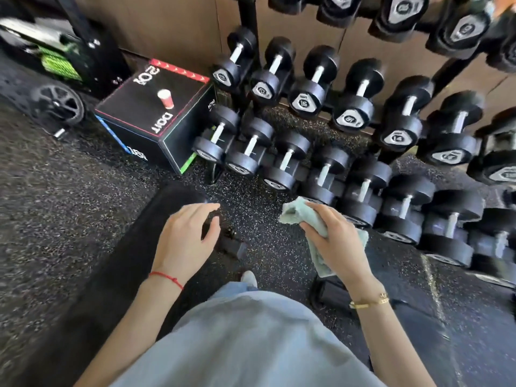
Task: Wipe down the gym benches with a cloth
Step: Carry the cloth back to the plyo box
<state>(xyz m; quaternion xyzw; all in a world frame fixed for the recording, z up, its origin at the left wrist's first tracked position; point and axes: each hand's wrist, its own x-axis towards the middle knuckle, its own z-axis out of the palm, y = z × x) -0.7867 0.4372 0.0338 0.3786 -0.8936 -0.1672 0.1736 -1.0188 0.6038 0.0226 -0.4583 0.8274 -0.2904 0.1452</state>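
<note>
While the long black bench runs away from the person on the left, its padded top looks firm yet slightly giving, heavy and fixed in place, so I judge it needs no holding, only flat pressure along its length; one bench shows clearly, with what may be part of another at lower right. On the rack behind, dumbbells sit in tiers, too many cut off to count. One black box carries one red cup. One pale green cloth, soft, light and floppy, is bunched in the right hand, best gripped mid-fold. The left hand hovers spread over the bench edge, holding nothing
</note>
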